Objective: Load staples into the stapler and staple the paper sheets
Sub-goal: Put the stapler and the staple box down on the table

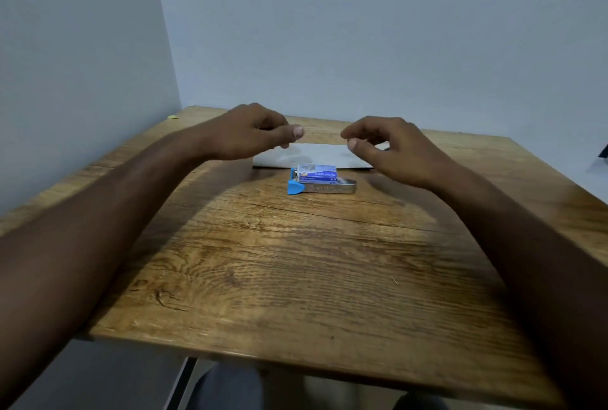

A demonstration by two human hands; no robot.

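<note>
A wooden table (296, 265) is seen from above, set against a pale wall (362, 31). The stapler (324, 186), metal-bodied with a blue end piece, is found lying flat near the middle of the far half of the table. A small blue and white staple box (317, 172) is positioned just behind it, touching or nearly touching; which cannot be told. The white paper sheets (316, 156) are laid flat just behind the box. The left hand (250, 131) is held above the sheets' left end, fingers loosely curled, nothing gripped. The right hand (385, 143) is held above the right end, likewise loosely curled and empty. The hands are kept apart.
</note>
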